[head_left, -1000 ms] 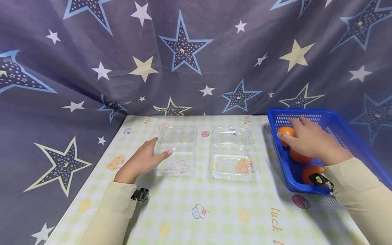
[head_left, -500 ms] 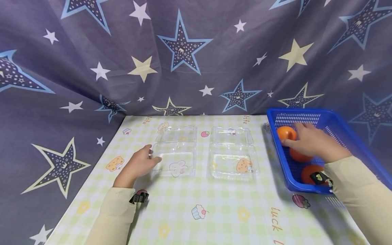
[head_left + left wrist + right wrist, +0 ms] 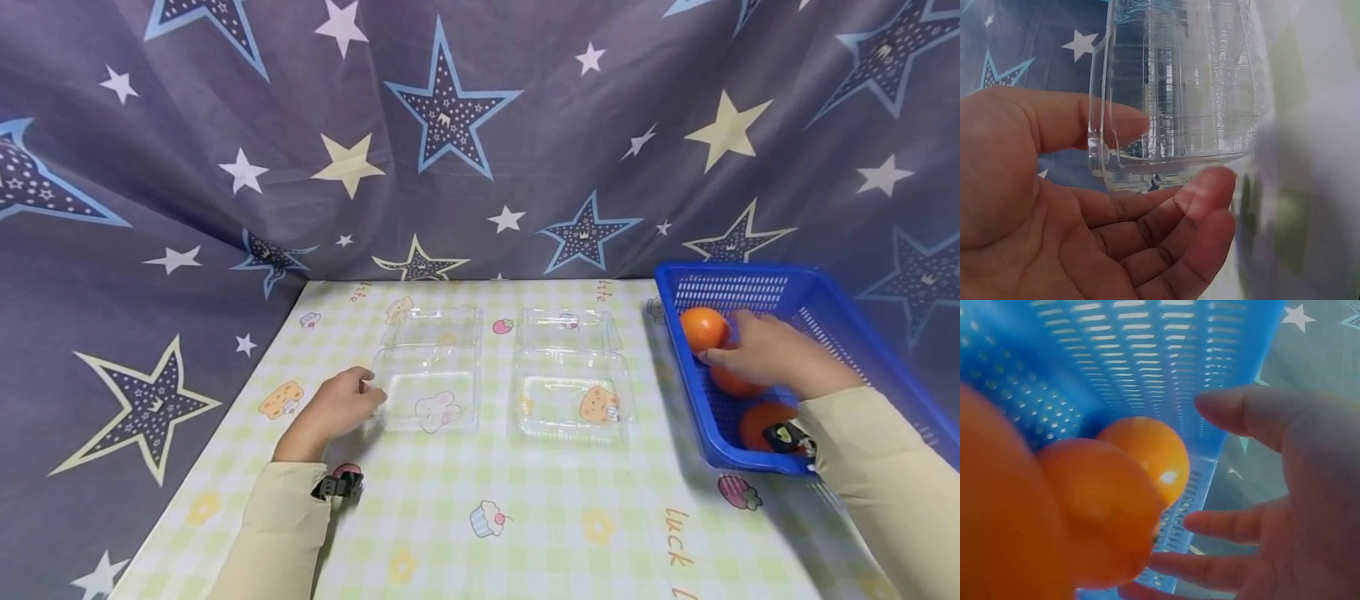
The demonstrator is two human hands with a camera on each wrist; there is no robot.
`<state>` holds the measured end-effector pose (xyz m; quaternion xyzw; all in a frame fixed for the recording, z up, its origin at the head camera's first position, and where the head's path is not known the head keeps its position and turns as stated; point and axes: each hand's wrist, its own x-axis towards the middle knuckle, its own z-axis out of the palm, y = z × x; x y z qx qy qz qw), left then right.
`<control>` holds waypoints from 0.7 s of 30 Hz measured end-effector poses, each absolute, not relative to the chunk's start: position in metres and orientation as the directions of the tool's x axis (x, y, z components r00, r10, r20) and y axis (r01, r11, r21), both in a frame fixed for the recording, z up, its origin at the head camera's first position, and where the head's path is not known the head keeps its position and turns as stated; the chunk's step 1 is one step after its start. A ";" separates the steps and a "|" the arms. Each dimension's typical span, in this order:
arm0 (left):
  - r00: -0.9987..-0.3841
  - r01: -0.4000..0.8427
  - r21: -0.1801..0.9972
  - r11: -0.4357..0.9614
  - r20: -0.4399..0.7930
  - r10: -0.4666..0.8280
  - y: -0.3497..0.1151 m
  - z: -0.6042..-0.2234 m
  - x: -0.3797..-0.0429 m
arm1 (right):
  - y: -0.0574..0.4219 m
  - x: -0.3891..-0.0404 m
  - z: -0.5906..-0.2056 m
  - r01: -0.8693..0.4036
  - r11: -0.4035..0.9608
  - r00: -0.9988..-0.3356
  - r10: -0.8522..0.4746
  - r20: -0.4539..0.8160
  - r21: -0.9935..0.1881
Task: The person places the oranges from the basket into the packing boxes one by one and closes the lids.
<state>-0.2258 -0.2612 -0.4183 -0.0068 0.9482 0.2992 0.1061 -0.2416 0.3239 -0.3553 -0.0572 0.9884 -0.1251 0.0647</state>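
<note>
A clear plastic clamshell box point(image 3: 478, 379) lies opened out left of centre, its lid half at the back. My left hand point(image 3: 337, 408) is at its left edge. In the left wrist view, the thumb shows through the clear wall point(image 3: 1191, 75) and the curled fingers point(image 3: 1204, 244) lie round the outside corner. Over at the right, my right hand point(image 3: 776, 354) is inside a blue plastic basket point(image 3: 693, 408), beside several oranges. The far orange point(image 3: 703, 329) is left of its fingers. In the right wrist view, the spread fingers point(image 3: 1229, 525) lie close to the middle orange point(image 3: 1097, 512).
A second clear clamshell box point(image 3: 573, 358), also opened out, sits between the first one and the basket. The near orange point(image 3: 761, 425) is partly behind the right wrist's strap. A starry curtain point(image 3: 502, 142) hangs behind the checked tablecloth point(image 3: 540, 517).
My left hand has drawn back to the left and its fingers have curled in at the box's edge. The right hand has shifted slightly right, leaving more of the far orange visible.
</note>
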 end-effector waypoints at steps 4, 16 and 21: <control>-0.976 -0.074 0.586 0.807 -0.209 0.062 -0.264 -0.421 -0.225 | 0.328 -0.243 -0.362 -0.086 0.957 -0.985 -0.123 -0.118 -0.277; -0.983 -0.056 0.640 0.767 -0.171 0.071 -0.268 -0.427 -0.221 | 0.335 -0.243 -0.371 -0.048 0.949 -0.973 -0.116 -0.201 -0.313; -0.983 -0.047 0.663 0.747 -0.162 0.082 -0.272 -0.428 -0.222 | 0.335 -0.243 -0.373 -0.034 0.938 -0.969 -0.116 -0.219 -0.344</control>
